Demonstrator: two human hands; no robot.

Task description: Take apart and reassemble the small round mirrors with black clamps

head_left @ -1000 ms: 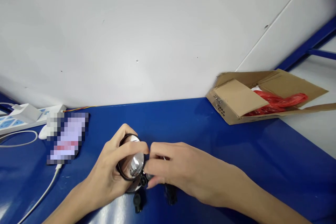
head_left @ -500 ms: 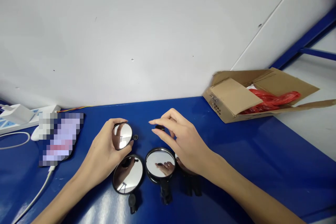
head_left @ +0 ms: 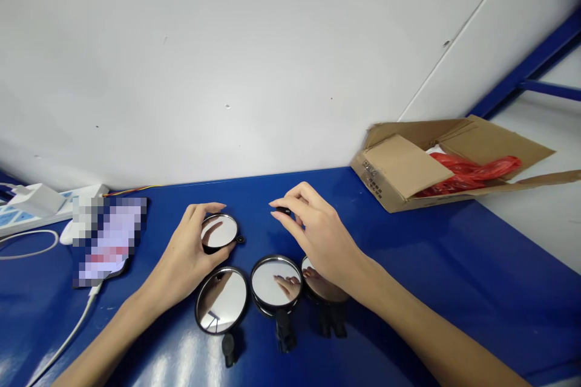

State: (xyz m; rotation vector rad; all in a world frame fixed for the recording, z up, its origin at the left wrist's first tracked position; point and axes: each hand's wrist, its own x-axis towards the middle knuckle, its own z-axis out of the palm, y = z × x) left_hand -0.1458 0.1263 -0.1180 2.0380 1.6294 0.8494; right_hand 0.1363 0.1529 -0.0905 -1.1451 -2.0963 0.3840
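Between the thumb and fingers of my left hand (head_left: 193, 248) is a small round mirror (head_left: 219, 231) in a black rim, with a small black ring-shaped lug (head_left: 241, 240) at its right side. My right hand (head_left: 313, 227) pinches a small black part (head_left: 283, 210) at its fingertips; its exact kind is unclear. Below the hands lie more round mirrors with black stems: a left mirror (head_left: 222, 301), a middle mirror (head_left: 276, 281) that seems stacked on another, and a right mirror (head_left: 324, 284) partly hidden by my right hand.
A phone (head_left: 111, 236) with a blurred screen lies at the left, plugged into a white cable (head_left: 82, 317). Behind it is a white power strip (head_left: 68, 202). An open cardboard box (head_left: 399, 172) holding a red plastic bag (head_left: 472, 172) stands at the back right, near the wall.
The held mirror has tilted and shifted slightly right, and its lug has turned with it. My right hand has moved a little up and right with the black part, uncovering more of the right mirror.
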